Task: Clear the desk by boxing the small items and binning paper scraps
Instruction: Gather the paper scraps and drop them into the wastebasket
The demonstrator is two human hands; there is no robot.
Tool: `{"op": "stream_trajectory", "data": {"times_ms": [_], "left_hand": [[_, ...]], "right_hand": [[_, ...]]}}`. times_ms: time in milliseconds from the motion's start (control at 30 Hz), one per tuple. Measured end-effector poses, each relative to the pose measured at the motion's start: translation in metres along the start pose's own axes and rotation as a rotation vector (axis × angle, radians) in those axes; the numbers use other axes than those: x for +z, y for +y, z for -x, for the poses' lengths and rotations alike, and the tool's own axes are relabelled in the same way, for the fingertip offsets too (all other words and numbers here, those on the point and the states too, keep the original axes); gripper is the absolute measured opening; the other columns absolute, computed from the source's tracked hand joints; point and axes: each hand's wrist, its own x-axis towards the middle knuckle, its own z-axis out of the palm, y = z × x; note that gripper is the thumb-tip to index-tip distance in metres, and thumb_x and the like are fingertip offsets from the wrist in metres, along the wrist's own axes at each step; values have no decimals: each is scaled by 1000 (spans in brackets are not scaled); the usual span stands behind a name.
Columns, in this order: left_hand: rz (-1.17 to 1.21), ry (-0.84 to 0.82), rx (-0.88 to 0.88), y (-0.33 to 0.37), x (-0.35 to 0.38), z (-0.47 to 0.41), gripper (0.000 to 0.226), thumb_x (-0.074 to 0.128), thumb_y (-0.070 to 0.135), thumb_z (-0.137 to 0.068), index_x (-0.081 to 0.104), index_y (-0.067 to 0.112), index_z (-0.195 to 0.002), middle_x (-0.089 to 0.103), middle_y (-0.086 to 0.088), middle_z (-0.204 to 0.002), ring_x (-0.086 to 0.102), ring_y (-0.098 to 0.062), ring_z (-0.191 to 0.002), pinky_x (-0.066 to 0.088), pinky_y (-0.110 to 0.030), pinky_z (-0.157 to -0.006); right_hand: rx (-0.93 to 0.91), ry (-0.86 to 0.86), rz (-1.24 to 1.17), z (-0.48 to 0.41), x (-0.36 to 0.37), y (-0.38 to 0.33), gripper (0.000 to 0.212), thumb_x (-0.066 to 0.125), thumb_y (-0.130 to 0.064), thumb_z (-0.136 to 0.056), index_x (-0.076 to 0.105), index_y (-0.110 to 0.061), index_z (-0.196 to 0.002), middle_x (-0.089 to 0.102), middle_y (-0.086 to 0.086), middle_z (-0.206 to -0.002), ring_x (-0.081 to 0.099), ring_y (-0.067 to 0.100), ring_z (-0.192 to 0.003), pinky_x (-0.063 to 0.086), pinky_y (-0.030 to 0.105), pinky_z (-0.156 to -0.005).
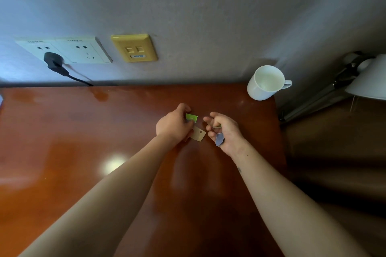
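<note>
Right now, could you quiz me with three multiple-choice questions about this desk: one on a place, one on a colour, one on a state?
1. Where is the mug?
A) back right of the desk
B) front left
C) in a hand

2. What colour is the bright scrap in the left hand?
A) red
B) green
C) black

3. The plug is:
A) lying on the desk
B) in the socket
C) held in a hand

Answers: 1 A, it stands by the wall near the desk's right edge. 2 B, it shows lime green at the fingertips. 3 B, it sits in the wall socket.
</note>
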Motion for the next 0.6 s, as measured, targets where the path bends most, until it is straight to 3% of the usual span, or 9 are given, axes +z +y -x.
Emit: {"op": "stream_trajectory", "data": {"times_ms": [133,233,367,467,567,600], "left_hand": [[-54,-33,-2,1,2,-3,23,56,37,-87,48,30,-107,68,7,-82,66,-20,-73,52,-32,-64],[-14,-64,-51,-1,3,-6,18,58,41,-86,49,31,-99,68,7,-75,66,-17,-64,55,-34,-66],[-9,-38,-69,-1,5,-6,22,55,49,-86,50,29,-91,68,9,-73,66,-18,-66,52,-30,-63],[-27,-27,-81,0,5,-5,23,49,49,-91,53,26,-89,64,7,-74,65,-22,-76,42,-28,-61],[5,-12,-79,-2,5,-3,27,43,49,-95,53,24,-91,65,3,-76,65,-25,-77,43,-30,-62],[32,-5,-84,-3,5,-3,30,40,49,-96,54,23,-93,65,2,-78,64,-26,-78,44,-31,-63]], "right_hand": [[-7,-8,42,1,0,0,40,36,14,-75,63,-5,-98,69,10,-84,55,14,-54,47,21,-48],[-16,8,40,0,1,3,41,33,15,-75,64,-5,-95,62,8,-77,56,16,-57,52,24,-51],[-27,6,123,0,4,6,33,35,10,-77,62,-8,-84,48,3,-64,44,12,-48,38,19,-41],[-143,4,416,2,4,9,20,47,-2,-84,65,-10,-85,47,0,-62,40,11,-47,30,20,-39],[-383,69,850,0,3,14,8,63,-16,-83,66,-17,-90,53,-7,-69,53,15,-63,36,19,-48],[-433,83,972,0,2,15,14,69,-25,-79,64,-20,-92,55,-9,-72,56,16,-69,38,22,-53]]}}
